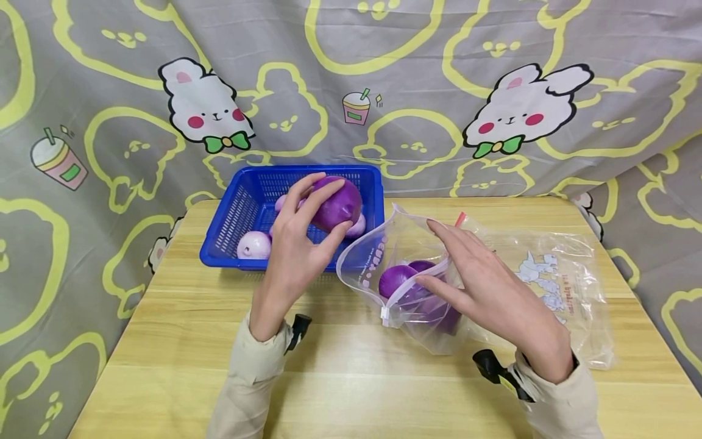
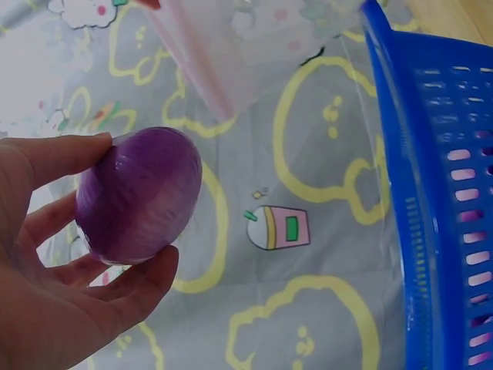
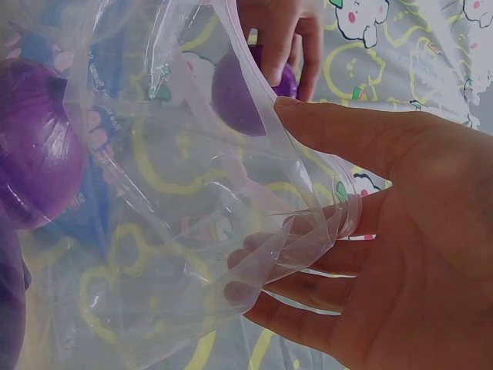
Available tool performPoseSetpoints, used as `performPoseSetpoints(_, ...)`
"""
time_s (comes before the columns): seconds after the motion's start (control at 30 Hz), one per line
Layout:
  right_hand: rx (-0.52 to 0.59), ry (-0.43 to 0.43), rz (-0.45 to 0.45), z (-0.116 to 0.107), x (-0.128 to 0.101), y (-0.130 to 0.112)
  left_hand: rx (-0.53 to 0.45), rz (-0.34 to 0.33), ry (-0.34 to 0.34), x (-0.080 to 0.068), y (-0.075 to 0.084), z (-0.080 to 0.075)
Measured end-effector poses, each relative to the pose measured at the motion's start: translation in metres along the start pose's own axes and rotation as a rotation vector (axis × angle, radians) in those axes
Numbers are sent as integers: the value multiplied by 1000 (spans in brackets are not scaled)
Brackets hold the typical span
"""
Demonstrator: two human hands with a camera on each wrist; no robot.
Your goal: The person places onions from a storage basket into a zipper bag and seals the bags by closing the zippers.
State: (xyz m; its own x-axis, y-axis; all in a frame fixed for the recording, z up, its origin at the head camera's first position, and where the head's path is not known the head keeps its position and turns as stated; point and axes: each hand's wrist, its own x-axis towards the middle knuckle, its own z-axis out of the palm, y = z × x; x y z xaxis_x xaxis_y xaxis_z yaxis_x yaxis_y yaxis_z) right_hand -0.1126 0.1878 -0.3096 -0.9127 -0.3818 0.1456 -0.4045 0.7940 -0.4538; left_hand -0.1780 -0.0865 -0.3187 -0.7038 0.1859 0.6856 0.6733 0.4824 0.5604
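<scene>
My left hand (image 1: 293, 250) grips a purple onion (image 1: 339, 206) above the blue basket (image 1: 211, 249); the left wrist view shows this onion (image 2: 142, 196) between thumb and fingers. To the right stands a clear zip bag (image 1: 359, 259), its mouth spread apart and its white slider at the front. Inside it lie purple onions (image 1: 396, 281), partly hidden by plastic. My right hand (image 1: 488, 283) holds the bag's right rim. In the right wrist view, the thumb of my right hand (image 3: 385, 208) is at the rim and its fingers lie behind the plastic.
Paler onions (image 1: 254, 245) remain in the basket, partly hidden by my left hand. Another clear printed bag (image 1: 584, 299) lies flat on the wooden table (image 1: 181, 360) at the right. Behind the table hangs a grey patterned cloth (image 1: 417, 67).
</scene>
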Motion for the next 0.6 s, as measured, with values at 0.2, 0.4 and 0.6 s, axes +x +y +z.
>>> performPoseSetpoints(0.2, 4, 4, -3, 0, 0, 0, -30, 21, -41, -2, 12, -2)
performPoseSetpoints(0.4, 2, 41, -39, 0, -1, 1, -83, 73, -93, -4, 24, -2)
performPoseSetpoints(0.6, 2, 54, -59, 0, -2, 1, -113, 114, -190, -8, 36, 4)
